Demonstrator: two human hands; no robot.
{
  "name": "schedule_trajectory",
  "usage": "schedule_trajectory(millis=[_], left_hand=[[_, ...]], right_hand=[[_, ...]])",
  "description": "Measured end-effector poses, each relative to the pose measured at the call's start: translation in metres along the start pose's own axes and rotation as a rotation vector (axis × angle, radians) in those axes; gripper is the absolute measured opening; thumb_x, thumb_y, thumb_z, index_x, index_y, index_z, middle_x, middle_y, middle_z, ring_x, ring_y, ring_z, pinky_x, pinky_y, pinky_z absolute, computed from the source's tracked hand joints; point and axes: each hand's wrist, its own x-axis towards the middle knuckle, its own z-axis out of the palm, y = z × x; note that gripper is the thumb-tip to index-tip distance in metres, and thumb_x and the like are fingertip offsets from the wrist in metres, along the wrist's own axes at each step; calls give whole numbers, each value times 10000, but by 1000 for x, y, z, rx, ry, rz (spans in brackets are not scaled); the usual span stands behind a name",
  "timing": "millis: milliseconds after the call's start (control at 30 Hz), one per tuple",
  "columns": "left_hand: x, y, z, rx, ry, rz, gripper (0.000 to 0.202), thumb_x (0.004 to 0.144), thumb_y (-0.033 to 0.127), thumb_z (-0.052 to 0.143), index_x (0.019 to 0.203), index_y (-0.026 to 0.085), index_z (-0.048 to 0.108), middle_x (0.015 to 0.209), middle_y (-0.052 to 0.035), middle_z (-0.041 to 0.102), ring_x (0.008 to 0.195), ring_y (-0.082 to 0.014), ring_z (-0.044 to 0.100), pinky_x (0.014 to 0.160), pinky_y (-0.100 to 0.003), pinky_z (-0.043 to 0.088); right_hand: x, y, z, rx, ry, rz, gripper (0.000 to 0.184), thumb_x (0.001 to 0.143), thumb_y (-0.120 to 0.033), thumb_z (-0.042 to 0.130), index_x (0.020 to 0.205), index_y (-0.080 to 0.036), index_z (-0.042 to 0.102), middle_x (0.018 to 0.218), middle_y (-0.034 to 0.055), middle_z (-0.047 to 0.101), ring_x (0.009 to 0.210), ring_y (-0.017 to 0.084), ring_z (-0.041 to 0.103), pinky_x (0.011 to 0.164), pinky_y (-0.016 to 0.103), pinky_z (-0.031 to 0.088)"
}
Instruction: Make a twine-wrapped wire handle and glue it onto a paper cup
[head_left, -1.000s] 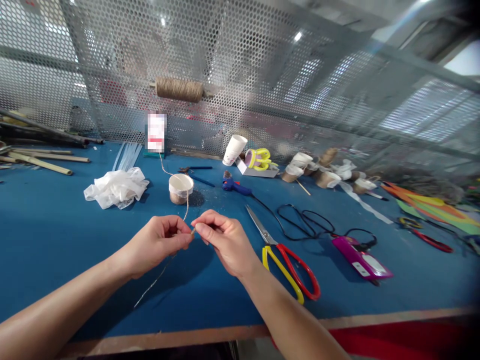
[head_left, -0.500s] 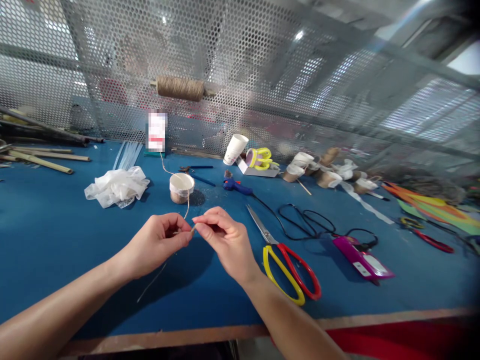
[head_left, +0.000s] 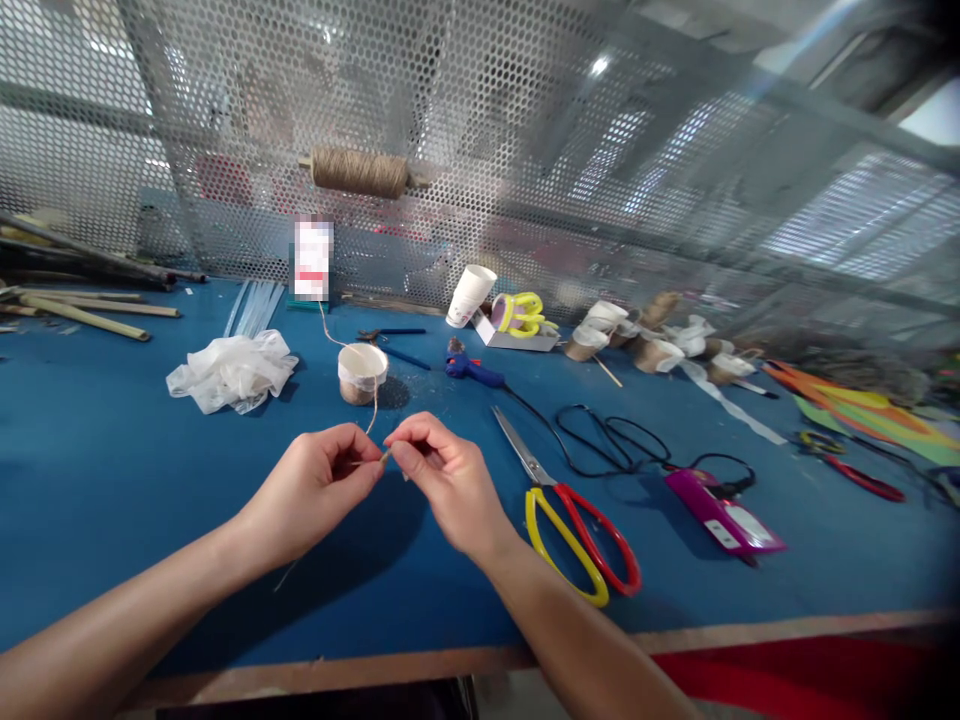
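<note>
My left hand (head_left: 311, 490) and my right hand (head_left: 446, 480) meet above the blue table (head_left: 112, 470), fingertips almost touching. Both pinch a thin jute twine (head_left: 373, 415) at the same spot. The twine runs up from my fingers, past a small white cup (head_left: 362, 373) partly wrapped in twine, toward the back wall. A thin stick or strand (head_left: 285, 578) trails down to the left under my left wrist; which of the two it is I cannot make out. Red and yellow scissors (head_left: 574, 520) lie just right of my right hand.
A twine spool (head_left: 359, 172) hangs on the perforated metal wall. On the table lie a crumpled plastic bag (head_left: 231, 372), a blue glue gun (head_left: 471, 371) with black cord, a magenta device (head_left: 722, 513), several paper cups (head_left: 600, 335), bamboo sticks (head_left: 82, 315) and coloured paper (head_left: 870, 410).
Both hands have lifted slightly and stayed pinched together on the twine. The trailing strand under my left hand shows shorter now.
</note>
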Motion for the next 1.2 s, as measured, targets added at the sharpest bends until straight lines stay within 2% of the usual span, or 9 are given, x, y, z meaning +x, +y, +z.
schedule_trajectory(millis=[500,633,800,933,1067,1200], left_hand=[[0,0,3,20,35,18,160,763,301,492,694,159,513,611,32,475,546,-88,390,505,-211,315],[0,-2,3,49,51,49,159,765,296,490,689,161,524,612,26,503,548,-93,420,506,-206,335],[-2,-3,3,256,133,182,136,778,243,468,692,167,541,626,10,554,556,-101,473,528,-206,362],[-3,-2,3,387,199,292,127,779,213,461,698,167,548,648,1,570,555,-99,478,541,-208,362],[-2,0,4,213,144,186,130,770,248,480,693,163,539,621,15,540,558,-98,459,528,-207,355],[1,3,1,-83,35,0,176,718,315,552,662,150,525,591,32,488,529,-82,406,490,-207,315]], right_hand=[[-5,2,7,-100,83,-100,131,832,-271,506,741,-191,554,792,22,546,713,123,509,609,244,410],[-5,5,8,-75,82,-76,129,835,-280,500,754,-192,550,814,24,550,724,123,516,615,244,412],[-2,10,10,50,92,8,113,802,-288,549,748,-198,589,777,14,562,689,119,525,591,244,415],[-2,10,10,17,121,-80,81,807,-247,547,768,-206,604,789,13,557,722,121,527,623,248,423],[-4,6,9,-75,118,-167,100,831,-230,516,757,-198,576,801,22,546,750,125,519,645,250,424],[-4,6,7,-49,115,-135,120,825,-274,527,750,-202,587,786,19,554,717,126,524,610,250,423]])
